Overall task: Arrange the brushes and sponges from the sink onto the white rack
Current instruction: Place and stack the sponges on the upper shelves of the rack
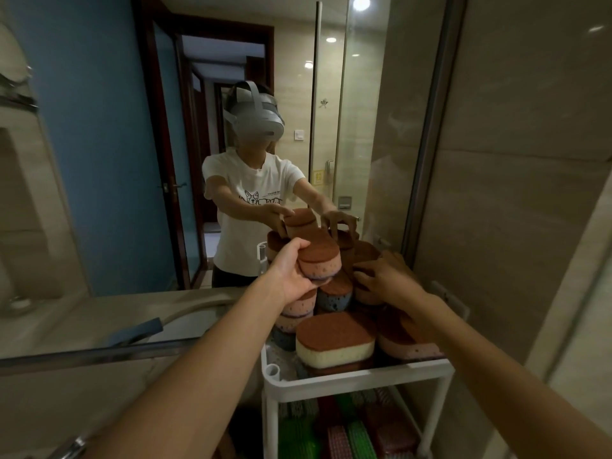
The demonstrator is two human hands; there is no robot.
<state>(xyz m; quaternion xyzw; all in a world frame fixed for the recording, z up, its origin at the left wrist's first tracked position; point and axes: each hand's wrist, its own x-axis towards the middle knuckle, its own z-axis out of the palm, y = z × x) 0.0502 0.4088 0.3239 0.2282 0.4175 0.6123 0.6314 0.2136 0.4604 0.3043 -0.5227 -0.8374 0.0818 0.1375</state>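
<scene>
Sponges [334,293] stand heaped several layers high on the top tier of the white rack [357,376], hard against a bathroom mirror [132,160], as a person adds one more. The left hand [291,273] curls fingers and thumb round a pink sponge [321,260] with a brown scouring face, holding it at the peak of the heap, where it touches the sponges beneath. The right hand [387,276] lies with fingers spread and nearly straight across the brown-topped sponges on the heap's right side, pressing rather than gripping. Brushes [351,435] in green and red lie on the tier below.

The risk appears to be a slide. The heap rises well above the tier's low rim, and its soft, rounded pieces offer little flat footing. Released off-centre, the pink sponge could roll down the left slope and off the rack. Lifting the right hand too soon might let that flank slump outward. A cream sponge [334,342] at the front sits higher than the rim, so any push from behind could tip it over the edge. Pressing down hard to seat the top piece may squeeze its springy neighbours sideways.
</scene>
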